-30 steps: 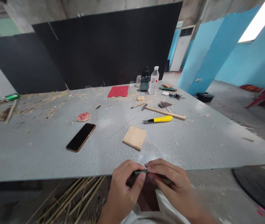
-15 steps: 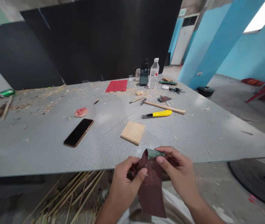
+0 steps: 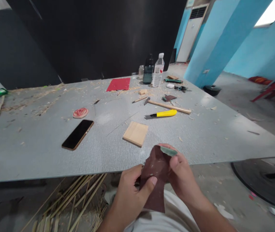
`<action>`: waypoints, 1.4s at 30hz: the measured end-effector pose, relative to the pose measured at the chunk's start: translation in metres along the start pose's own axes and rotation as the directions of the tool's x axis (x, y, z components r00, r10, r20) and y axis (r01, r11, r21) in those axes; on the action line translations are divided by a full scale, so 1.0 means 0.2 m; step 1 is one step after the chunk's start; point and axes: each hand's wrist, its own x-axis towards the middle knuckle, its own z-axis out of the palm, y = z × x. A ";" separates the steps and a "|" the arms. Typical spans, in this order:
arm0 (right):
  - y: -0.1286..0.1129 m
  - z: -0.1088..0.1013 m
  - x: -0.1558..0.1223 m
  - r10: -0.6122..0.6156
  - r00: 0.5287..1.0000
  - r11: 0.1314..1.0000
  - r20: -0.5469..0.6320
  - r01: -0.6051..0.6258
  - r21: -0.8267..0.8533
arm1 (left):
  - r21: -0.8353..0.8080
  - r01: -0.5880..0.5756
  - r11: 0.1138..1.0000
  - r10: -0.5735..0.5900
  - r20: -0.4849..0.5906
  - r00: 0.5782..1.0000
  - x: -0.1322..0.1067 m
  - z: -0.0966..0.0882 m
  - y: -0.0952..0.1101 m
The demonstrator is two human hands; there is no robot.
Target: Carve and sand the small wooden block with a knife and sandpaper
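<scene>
A dark brown sheet of sandpaper (image 3: 154,167) with a torn, uneven edge is held between my two hands, just past the table's front edge. My left hand (image 3: 134,187) pinches its left side, thumb on the brown face and fingers hidden behind. At the upper right, my right hand (image 3: 179,167) grips the sheet where a corner folds over and shows a grey-green back. Closest on the table lies a square wooden block (image 3: 135,133), flat and apart from both hands. Beyond it are a yellow-handled cutter (image 3: 163,113) and a wooden-handled hammer (image 3: 170,106).
On the grey table (image 3: 103,154) lie a phone (image 3: 78,134), a round piece with red markings (image 3: 80,112) and a red sheet (image 3: 118,84). A clear water bottle (image 3: 158,71) and a dark bottle (image 3: 148,70) stand at the back. Bamboo strips (image 3: 72,199) lie below the table.
The sandpaper has been raised and flattened at its top, and its folded corner has shifted right. My right hand grips lower around the right edge. The view has tilted slightly.
</scene>
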 end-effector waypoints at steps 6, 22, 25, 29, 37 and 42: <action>0.02 0.01 -0.02 0.042 0.999 0.997 -0.011 -0.041 0.066 | 0.083 -0.016 0.996 0.020 -0.047 0.999 -0.02 -0.02 0.01; -0.07 0.00 0.21 -0.067 0.998 0.997 0.013 0.068 -0.045 | 0.130 -0.080 0.988 0.098 -0.142 0.985 0.13 -0.18 0.01; -0.17 -0.04 0.49 -0.418 0.908 0.872 0.008 0.404 -0.276 | 0.264 -0.134 0.955 0.192 -0.207 0.959 0.25 -0.23 0.02; -0.22 -0.06 0.83 -0.681 0.677 0.479 0.277 0.699 -0.531 | 0.490 -0.208 0.846 0.345 -0.207 0.916 0.36 -0.25 -0.03; -0.05 -0.07 0.91 -0.440 0.498 0.143 0.748 0.860 -0.489 | 0.581 -0.128 0.804 0.386 -0.346 0.855 0.37 -0.29 -0.09; -0.06 -0.11 0.86 -0.522 0.502 0.115 0.689 0.843 -0.526 | 0.750 -0.105 0.654 0.344 -0.171 0.923 0.40 -0.25 -0.08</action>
